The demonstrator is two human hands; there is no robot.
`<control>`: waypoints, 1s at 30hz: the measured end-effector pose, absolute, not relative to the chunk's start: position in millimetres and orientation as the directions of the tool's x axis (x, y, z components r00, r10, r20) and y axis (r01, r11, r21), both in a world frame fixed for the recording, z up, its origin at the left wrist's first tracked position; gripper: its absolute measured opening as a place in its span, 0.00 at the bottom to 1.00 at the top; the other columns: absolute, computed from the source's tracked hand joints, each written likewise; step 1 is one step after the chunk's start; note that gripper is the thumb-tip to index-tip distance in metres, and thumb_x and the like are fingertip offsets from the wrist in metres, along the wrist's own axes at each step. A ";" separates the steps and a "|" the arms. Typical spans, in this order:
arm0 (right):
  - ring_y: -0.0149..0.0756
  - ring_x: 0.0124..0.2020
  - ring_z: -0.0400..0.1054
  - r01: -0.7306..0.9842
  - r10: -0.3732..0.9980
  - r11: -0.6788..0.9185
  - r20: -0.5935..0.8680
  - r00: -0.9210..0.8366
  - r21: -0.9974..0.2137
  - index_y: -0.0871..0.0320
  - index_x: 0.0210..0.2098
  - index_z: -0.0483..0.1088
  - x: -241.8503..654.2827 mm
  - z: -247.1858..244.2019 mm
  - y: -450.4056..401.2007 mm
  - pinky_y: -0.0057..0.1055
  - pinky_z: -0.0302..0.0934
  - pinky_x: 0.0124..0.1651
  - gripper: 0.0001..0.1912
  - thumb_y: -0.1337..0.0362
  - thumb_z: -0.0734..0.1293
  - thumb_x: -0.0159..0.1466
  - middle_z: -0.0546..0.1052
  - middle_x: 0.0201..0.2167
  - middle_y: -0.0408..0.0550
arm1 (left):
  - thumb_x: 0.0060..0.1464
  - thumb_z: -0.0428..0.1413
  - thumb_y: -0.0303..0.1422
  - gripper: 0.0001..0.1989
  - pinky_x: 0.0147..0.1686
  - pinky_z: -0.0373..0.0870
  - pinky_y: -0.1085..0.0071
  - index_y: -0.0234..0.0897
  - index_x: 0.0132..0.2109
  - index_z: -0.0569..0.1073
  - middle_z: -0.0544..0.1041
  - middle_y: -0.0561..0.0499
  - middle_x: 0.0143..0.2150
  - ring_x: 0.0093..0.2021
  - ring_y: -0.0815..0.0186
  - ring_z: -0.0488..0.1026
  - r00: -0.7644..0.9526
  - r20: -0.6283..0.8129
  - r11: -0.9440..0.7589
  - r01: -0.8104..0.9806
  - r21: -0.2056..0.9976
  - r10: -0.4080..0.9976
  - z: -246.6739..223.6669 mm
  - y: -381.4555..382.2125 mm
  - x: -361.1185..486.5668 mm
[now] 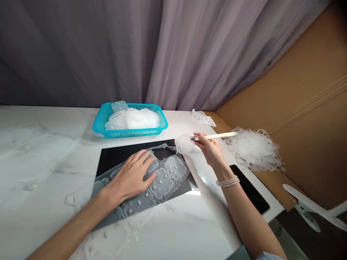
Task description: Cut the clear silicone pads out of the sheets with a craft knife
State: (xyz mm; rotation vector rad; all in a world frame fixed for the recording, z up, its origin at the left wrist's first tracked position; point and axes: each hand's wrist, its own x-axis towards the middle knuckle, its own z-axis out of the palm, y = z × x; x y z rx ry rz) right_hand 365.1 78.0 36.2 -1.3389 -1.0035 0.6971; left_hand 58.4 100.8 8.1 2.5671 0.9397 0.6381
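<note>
My left hand [137,175] lies flat with fingers spread on a translucent moulded sheet [164,182], pressing it against a black mat [114,155]. Rounded panels with small raised blocks cover the sheet, and an open hole shows near its far end. My right hand [207,146] is closed around a slim white-handled tool [221,135] with a dark tip. At that tip, beside my right fingertips, is a loose frosted piece [184,143]; whether the fingers or the tool hold it I cannot tell.
A blue plastic basket [130,134] of frosted pieces stands at the back. To the right are a heap of thin translucent rings [253,150], a small clear scrap [202,118] and a dark flat panel [251,191]. A cardboard wall [298,94] borders the right side.
</note>
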 end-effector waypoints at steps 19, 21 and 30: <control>0.27 0.21 0.54 0.329 0.992 0.075 0.104 0.073 -0.941 0.52 0.25 0.49 297.2 42.8 71.3 0.26 0.47 0.27 0.23 0.59 0.70 0.58 0.57 0.19 0.33 | 0.46 0.64 0.38 0.11 0.26 0.59 0.73 0.33 0.29 0.78 0.75 0.52 0.24 0.25 0.68 0.69 0.512 -0.206 0.148 0.151 0.977 0.834 26.6 108.7 113.0; 0.26 0.21 0.49 0.273 0.992 0.100 0.116 0.040 -0.957 0.52 0.25 0.47 291.0 38.3 71.5 0.25 0.44 0.26 0.22 0.62 0.69 0.57 0.54 0.19 0.32 | 0.46 0.64 0.37 0.10 0.25 0.56 0.74 0.34 0.27 0.77 0.73 0.55 0.22 0.24 0.69 0.66 0.499 -0.155 0.056 0.208 0.976 0.852 31.2 107.0 114.1; 0.28 0.25 0.47 0.588 0.920 0.220 0.366 0.141 -0.778 0.54 0.24 0.49 284.1 30.1 65.7 0.27 0.45 0.29 0.15 0.66 0.62 0.59 0.53 0.21 0.36 | 0.49 0.61 0.36 0.09 0.33 0.65 0.71 0.36 0.29 0.82 0.79 0.52 0.27 0.33 0.59 0.75 0.321 0.087 -0.188 0.298 0.936 0.943 34.3 96.4 124.4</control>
